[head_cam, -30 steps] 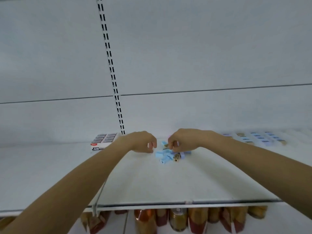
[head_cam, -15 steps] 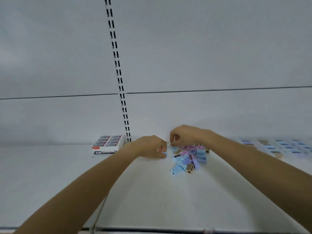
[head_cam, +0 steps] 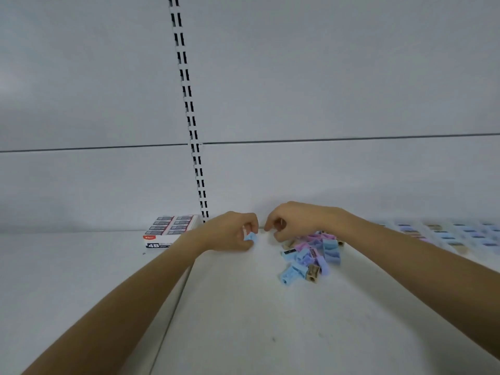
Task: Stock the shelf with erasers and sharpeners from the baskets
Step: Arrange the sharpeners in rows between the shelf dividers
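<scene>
A loose heap of small pencil sharpeners (head_cam: 311,255), blue, lilac and tan, lies on the white shelf (head_cam: 243,320) near the back wall. My left hand (head_cam: 232,234) pinches one blue sharpener (head_cam: 250,236) just left of the heap, low over the shelf. My right hand (head_cam: 292,223) hovers at the heap's back edge with its fingers curled; whether it holds something is unclear. An open box of erasers (head_cam: 170,230) marked 4B stands at the back, left of my left hand.
Rows of small items (head_cam: 446,236) line the shelf at the far right, blurred. A slotted upright (head_cam: 189,112) runs up the back panel behind the eraser box. A seam (head_cam: 173,307) between shelf boards runs forward under my left arm.
The view has tilted up, so the shelf's front edge and the goods below are out of sight. My left hand now shows a blue sharpener in its fingers. The heap looks more spread.
</scene>
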A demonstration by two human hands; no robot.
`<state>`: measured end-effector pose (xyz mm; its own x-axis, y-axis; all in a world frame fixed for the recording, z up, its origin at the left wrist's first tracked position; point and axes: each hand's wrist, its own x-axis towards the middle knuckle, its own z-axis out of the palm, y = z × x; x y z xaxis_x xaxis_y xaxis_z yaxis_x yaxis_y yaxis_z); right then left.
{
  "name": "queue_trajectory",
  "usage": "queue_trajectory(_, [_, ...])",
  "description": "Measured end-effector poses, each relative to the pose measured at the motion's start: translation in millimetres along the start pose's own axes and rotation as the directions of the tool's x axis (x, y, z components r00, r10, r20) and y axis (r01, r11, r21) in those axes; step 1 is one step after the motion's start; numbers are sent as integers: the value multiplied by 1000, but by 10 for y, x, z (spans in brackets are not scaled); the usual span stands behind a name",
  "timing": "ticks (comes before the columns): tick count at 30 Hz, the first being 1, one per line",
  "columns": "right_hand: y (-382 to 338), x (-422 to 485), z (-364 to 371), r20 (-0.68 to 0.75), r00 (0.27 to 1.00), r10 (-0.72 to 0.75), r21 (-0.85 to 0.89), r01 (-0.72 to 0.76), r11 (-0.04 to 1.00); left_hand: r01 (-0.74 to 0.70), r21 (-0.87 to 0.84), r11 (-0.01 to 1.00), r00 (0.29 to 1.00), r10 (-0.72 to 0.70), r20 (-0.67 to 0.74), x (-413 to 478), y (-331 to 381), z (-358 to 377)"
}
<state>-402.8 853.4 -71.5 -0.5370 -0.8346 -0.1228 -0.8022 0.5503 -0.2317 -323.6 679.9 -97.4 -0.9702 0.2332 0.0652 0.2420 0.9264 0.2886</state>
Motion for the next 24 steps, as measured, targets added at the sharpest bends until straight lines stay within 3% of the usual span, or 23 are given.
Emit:
queue_trajectory(8, [-38, -195, 66, -179, 983, -42, -26, 38, 999, -57, -6, 998, 998, 57, -13, 45, -66, -100])
queue_trajectory(15, [-140, -297, 162, -318, 948, -26, 93, 59, 994, -118, 25, 993, 986, 120, -114, 24, -88, -79])
queue_trajectory(24, [-186, -520, 240, -367, 922, 126, 85, -101, 991, -241, -23, 970, 949, 230, -216, 8, 64, -53])
